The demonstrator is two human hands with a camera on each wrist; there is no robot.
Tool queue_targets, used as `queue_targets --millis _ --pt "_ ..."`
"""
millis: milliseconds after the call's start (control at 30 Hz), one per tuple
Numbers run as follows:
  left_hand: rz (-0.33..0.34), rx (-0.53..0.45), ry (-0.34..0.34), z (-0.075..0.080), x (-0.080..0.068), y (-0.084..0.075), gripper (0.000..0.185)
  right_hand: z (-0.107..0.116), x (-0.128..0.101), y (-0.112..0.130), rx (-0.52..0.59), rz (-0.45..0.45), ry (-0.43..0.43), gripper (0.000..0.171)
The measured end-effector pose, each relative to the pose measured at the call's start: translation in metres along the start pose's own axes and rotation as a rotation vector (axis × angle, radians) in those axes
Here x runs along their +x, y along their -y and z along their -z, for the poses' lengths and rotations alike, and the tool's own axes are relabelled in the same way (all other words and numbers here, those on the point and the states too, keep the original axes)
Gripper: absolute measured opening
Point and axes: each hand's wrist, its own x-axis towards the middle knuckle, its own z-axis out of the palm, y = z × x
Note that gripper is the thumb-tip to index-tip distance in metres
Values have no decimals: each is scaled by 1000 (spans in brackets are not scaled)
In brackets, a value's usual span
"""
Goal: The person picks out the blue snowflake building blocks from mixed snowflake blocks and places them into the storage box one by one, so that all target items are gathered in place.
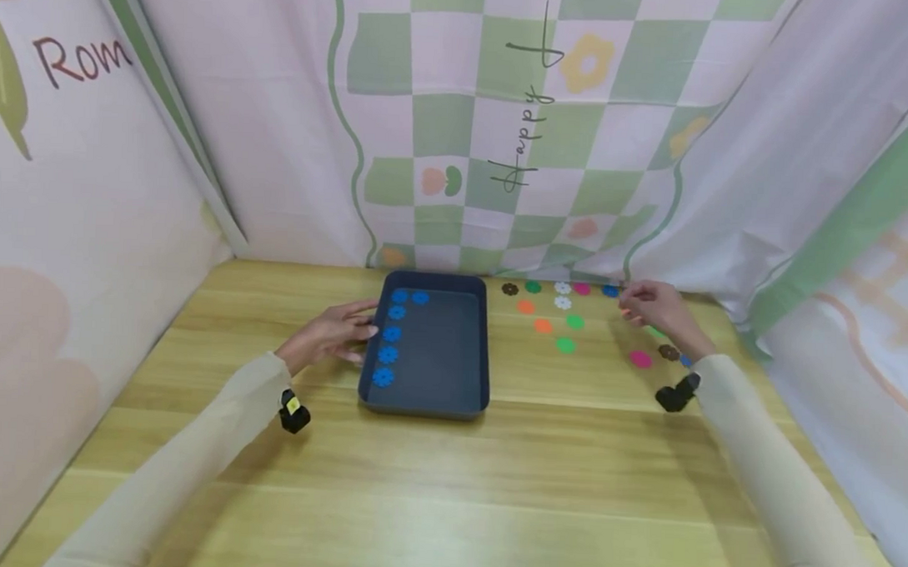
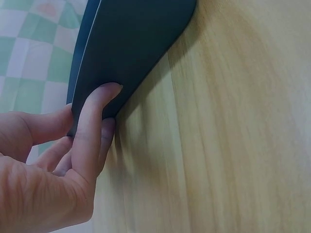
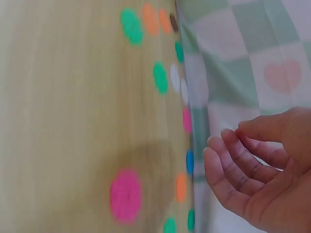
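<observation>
L hand (image 1: 330,333) at centre-left of the head view, fingers (image 2: 92,131) laid against the outer left wall of the tray (image 1: 485,351); thumb over the rim. Grip is a light clasp on the tray wall, steadying it. Tray sits mid-desk (image 1: 447,483), six blue discs (image 1: 388,354) in a column along its left inner side, curling round at the top.

R hand (image 1: 652,305) at right of the head view, over the loose discs, nearest the blue disc (image 1: 611,291) by the back curtain (image 1: 474,126). Grip spread but loosely curled, nothing between the fingers in the R wrist view. An orange disc (image 1: 624,311) peeks out just under the fingertips.

Doing the step well (judgement):
- Only blue is in the tray, so go for blue; ignore orange/green/pink neighbours.
- Discs lie flat and thin: pinch at the edge w/ thumb + forefinger, or slide it clear of the curtain hem first.
- Keep L hand on the tray so it doesn't skid when a disc goes in.
- Watch the curtain fold; a disc could get pushed under it.

View notes:
- Head: whole layout, tray contents, both sleeves. Finger detail too small.
- L wrist: shows finger contact w/ tray wall close up; no discs seen.
- R wrist: palm empty, blue disc (image 3: 190,161) lying just beside the fingertips at the curtain edge, big pink disc (image 3: 126,195) in lower middle. Blurred; tray not in frame.
</observation>
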Motion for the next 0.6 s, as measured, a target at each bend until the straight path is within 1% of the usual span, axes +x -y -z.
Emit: queue_targets --millis 100,233,300,367,433,533,600 --pt "0 -6 -4 0 0 0 70 13 -11 -18 -69 13 -25 37" --pt "5 1 -9 0 -1 0 70 27 -27 -37 -177 -18 -63 36" --pt "6 4 -11 1 -1 0 70 31 -35 -44 -206 -31 -72 35" --pt "10 -1 -13 2 0 0 70 36 -41 -52 -215 -27 -88 34" --pt "10 -2 -12 2 0 0 70 44 -47 -60 -246 -22 -105 34" --pt "13 -3 -15 3 0 -1 70 58 -56 -71 -313 -30 -87 37" --pt "9 4 -15 3 0 -2 70 68 -62 -76 -340 -85 -1 44"
